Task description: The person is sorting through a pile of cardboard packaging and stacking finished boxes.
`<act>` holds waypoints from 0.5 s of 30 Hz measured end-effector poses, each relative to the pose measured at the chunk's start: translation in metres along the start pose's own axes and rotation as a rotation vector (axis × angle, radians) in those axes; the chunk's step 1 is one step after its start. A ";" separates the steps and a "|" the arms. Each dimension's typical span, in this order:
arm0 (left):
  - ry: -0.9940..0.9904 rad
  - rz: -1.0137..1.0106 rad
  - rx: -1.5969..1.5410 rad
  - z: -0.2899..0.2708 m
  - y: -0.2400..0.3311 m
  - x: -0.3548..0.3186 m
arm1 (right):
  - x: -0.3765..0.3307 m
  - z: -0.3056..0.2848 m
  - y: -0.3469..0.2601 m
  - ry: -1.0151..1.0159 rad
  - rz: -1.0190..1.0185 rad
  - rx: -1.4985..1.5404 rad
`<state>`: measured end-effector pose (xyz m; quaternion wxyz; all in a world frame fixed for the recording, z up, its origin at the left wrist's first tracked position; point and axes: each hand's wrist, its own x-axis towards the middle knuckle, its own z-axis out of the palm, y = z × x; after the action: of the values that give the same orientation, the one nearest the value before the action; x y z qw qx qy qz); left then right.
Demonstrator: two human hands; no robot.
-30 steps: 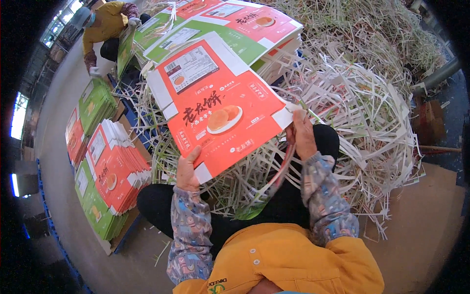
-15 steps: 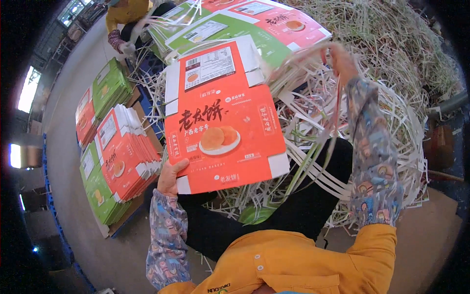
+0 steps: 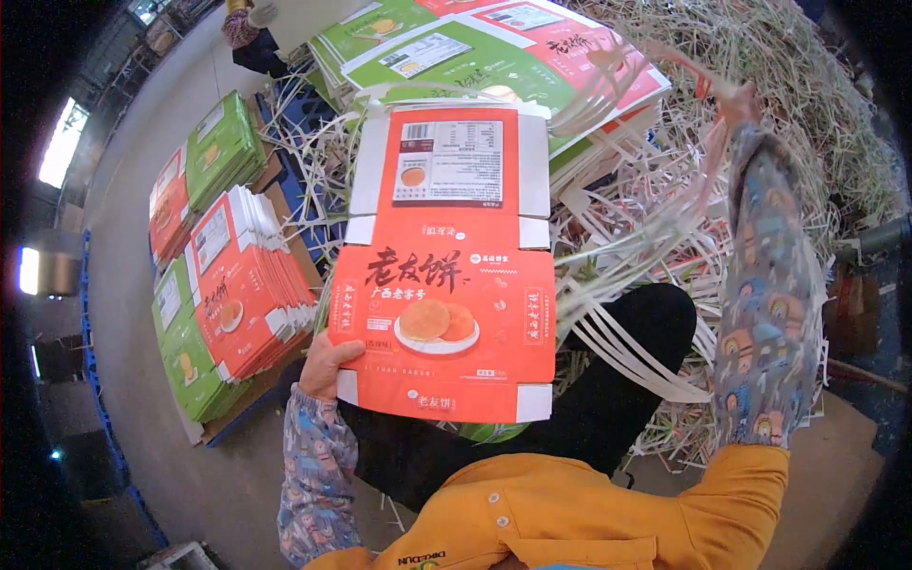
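Red card [image 3: 446, 271], centre, wanted steadying: left hand [image 3: 332, 364] pinched its lower-left corner; right hand [image 3: 743, 104], upper right, gripped strips [image 3: 701, 80].

Smooth paperboard sheet [image 3: 446, 285], perhaps faintly glossy

I see soft, even light, with glare from a window [image 3: 63, 142] at far left. Fisheye bends the edges into black corners; the strips [image 3: 655, 233] blur, the carton [image 3: 518, 328] looks sharp.
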<state>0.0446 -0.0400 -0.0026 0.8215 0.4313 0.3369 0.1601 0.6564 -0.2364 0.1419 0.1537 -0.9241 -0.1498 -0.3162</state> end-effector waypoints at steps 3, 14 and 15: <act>0.014 -0.081 0.075 -0.001 0.000 0.005 | -0.031 0.031 -0.008 0.270 -0.453 0.100; 0.056 -0.111 0.023 0.000 0.007 -0.004 | -0.351 -0.030 -0.118 -1.494 0.928 1.660; 0.067 -0.101 0.123 0.001 0.012 -0.005 | -0.354 -0.033 -0.122 -1.446 0.909 1.699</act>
<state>0.0417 -0.0366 0.0096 0.7887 0.4579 0.3947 0.1118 0.3256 -0.2017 -0.0339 0.6909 -0.4597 -0.0225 0.5575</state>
